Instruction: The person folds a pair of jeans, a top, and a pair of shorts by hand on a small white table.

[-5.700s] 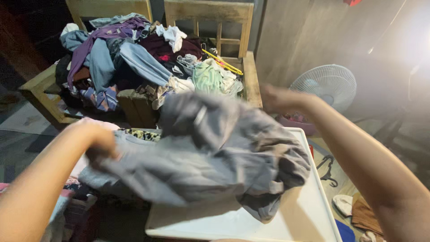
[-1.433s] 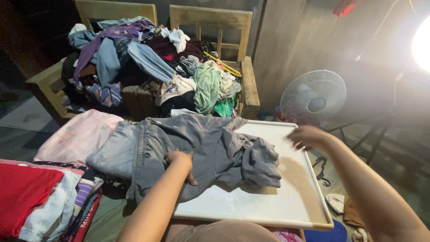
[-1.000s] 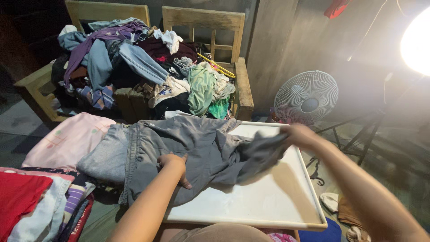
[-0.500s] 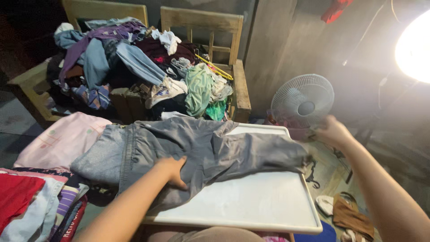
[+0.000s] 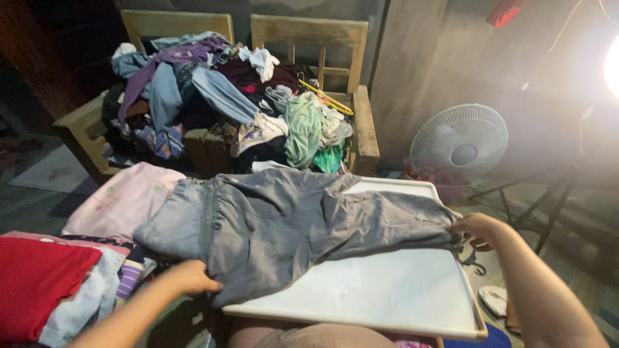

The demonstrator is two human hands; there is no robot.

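Note:
A grey pair of trousers (image 5: 290, 225) lies spread across a white board (image 5: 380, 296) on my lap. My right hand (image 5: 476, 231) grips the end of one trouser leg at the board's right edge, pulled out straight. My left hand (image 5: 190, 278) holds the lower left edge of the trousers near the waistband, fingers curled on the fabric. The second leg is folded under or behind the first; I cannot tell which.
Two wooden chairs (image 5: 309, 38) behind the board carry a heap of mixed clothes (image 5: 225, 96). A pink cloth (image 5: 122, 200) and a stack with a red garment (image 5: 32, 283) lie at left. A white fan (image 5: 459, 143) stands at right, with a bright lamp (image 5: 612, 64) beyond.
The crumpled trouser leg was drawn out to the right by my right hand and now lies flat. From the trousers' middle, my left hand slid down to the lower left edge.

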